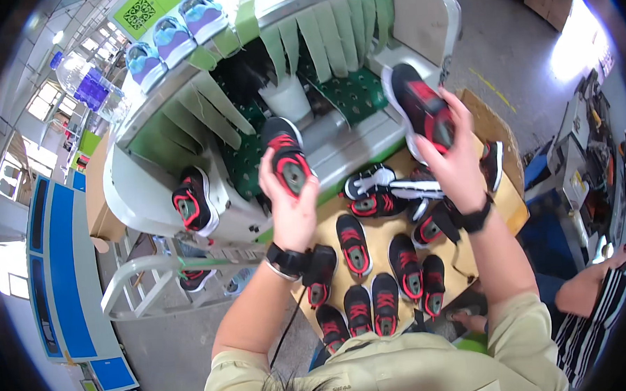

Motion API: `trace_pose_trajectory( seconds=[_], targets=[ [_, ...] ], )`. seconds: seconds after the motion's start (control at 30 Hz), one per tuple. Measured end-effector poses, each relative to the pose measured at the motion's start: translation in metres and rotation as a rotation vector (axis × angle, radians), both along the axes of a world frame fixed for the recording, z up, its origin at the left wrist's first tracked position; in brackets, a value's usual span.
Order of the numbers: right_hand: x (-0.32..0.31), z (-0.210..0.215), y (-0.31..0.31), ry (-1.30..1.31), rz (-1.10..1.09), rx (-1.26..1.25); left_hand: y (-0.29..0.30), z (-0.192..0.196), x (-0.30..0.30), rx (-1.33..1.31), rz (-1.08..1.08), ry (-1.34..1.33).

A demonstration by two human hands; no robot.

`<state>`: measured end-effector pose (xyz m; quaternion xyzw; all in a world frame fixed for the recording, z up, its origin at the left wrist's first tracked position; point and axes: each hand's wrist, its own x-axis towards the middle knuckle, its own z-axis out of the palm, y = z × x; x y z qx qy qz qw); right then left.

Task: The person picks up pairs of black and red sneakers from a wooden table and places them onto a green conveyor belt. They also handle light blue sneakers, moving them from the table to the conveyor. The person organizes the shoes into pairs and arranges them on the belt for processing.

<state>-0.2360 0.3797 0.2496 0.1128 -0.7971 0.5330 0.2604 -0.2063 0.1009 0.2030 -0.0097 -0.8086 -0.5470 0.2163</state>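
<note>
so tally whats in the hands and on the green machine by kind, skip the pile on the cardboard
black-and-red sneakers, one each in left hand and right hand: 2
black-and-red sneaker on the machine's side ledge: 1
blue-and-purple sneakers on the machine top: 3
clear plastic bottle: 1
total: 7

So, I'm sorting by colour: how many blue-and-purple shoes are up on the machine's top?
3, in a row along the top left of the machine: one at the left end, one in the middle, one at the right end. More may lie beyond the picture's rim.
</note>
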Motion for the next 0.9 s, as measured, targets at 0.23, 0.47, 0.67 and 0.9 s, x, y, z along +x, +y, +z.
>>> trace_pose_trajectory(
  seconds=[0.23,0.47,0.67,0.9],
  targets=[
    [-0.188,-0.058,-0.085,-0.065,-0.06,0.344,-0.068,-0.025,-0.142,-0.017,0.364,-0.093],
    [-0.094,-0.058,0.018,-0.18,0.175,0.378,-0.04,-0.011,-0.019,-0.266,0.168,-0.075],
    [-0.084,-0.102,0.215,-0.569,-0.441,0.427,-0.026,-0.061,0.106,-0.306,-0.033,-0.368],
    [-0.097,-0.171,0.161,-0.677,-0.013,0.417,0.005,-0.049,0.122,-0.311,-0.208,-0.524]
  ],
)
